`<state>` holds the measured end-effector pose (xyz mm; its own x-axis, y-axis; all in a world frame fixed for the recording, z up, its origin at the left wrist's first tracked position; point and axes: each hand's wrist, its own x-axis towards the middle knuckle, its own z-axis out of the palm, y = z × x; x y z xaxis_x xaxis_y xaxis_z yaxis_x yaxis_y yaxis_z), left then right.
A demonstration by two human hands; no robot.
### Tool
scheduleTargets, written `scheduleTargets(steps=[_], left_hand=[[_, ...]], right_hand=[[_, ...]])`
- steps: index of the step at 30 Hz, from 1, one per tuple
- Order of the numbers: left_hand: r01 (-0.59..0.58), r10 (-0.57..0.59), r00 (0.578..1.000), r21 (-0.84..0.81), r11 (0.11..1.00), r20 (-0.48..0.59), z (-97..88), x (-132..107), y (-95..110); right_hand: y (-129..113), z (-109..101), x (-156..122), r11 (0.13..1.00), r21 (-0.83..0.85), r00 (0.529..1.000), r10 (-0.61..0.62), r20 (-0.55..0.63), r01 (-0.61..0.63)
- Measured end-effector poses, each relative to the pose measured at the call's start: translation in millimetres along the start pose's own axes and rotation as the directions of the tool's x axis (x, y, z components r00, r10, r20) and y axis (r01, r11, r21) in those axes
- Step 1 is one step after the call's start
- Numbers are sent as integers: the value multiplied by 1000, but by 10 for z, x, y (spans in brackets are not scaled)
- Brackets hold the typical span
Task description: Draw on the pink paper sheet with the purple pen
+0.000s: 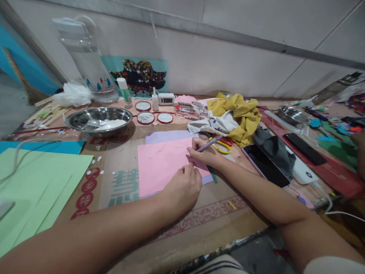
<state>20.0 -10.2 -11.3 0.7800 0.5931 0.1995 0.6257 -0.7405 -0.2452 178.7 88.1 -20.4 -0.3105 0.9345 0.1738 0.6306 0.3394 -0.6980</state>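
A pink sheet of paper (159,161) lies on a lilac sheet (168,136) in the middle of the cardboard-covered table. My right hand (203,152) is closed around a purple pen (209,143), its tip at the pink sheet's right edge. My left hand (182,188) rests on the sheet's near right corner with its fingers curled under, pressing the paper down. Whether anything is in the left hand is hidden.
Yellow-handled scissors (221,146) and a yellow cloth (242,114) lie just behind my right hand. A phone (265,164) lies to the right. A steel bowl (98,120), small red-rimmed lids (145,117), a glue bottle (124,91) and a big water bottle (85,61) stand behind. Green paper (34,182) lies left.
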Motion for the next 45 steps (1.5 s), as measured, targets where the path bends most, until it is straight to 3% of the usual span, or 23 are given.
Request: scheduleTargets(steps=[3,8,12,13,15,18,21,24,30,34,38,41,45], left_hand=[[1,-1,1000,-2,1000,7,11,5,-9],[-6,6,999,-21,1000,33,35,3,17],[-12,27,994,-137,990,108,-104,34,-92],[-10,40,989,-213,977,141,-167,46,-179],[102,-22,975,-357,928,222,-295,60,-438],[346,-269,926,-308,886,264,-390,16,-959],[430,-383,895,-215,877,228,-299,-116,-1430],[451,-397,883,-221,865,251,-125,-261,-1678],[607,-498,794,-440,662,348,27,-371,-1694],[626,-527,777,-516,585,345,18,-349,-1640],[616,-562,771,-572,541,299,59,-294,-1555],[592,-562,782,-604,534,271,114,-266,-1489],[564,-543,801,-625,540,254,164,-282,-1468]], right_hand=[[-49,-22,-3,998,48,999,34,10,-34],[-85,-87,22,939,320,990,139,-18,-126],[-51,-105,56,900,416,983,172,-60,-132],[-40,-102,62,894,429,983,173,-64,-130],[-20,-89,69,883,451,983,175,-61,-129],[13,-68,74,856,499,984,178,-32,-139],[54,-57,80,857,502,988,152,-23,-120],[88,-50,91,876,474,991,128,-41,-93],[79,-46,88,895,439,991,117,-60,-79],[-36,-157,61,935,354,988,80,-133,-28],[-363,-304,3,964,256,984,-23,-175,68],[-677,-267,-50,965,257,999,-43,-25,48],[-891,2,-46,968,249,987,-77,140,40]])
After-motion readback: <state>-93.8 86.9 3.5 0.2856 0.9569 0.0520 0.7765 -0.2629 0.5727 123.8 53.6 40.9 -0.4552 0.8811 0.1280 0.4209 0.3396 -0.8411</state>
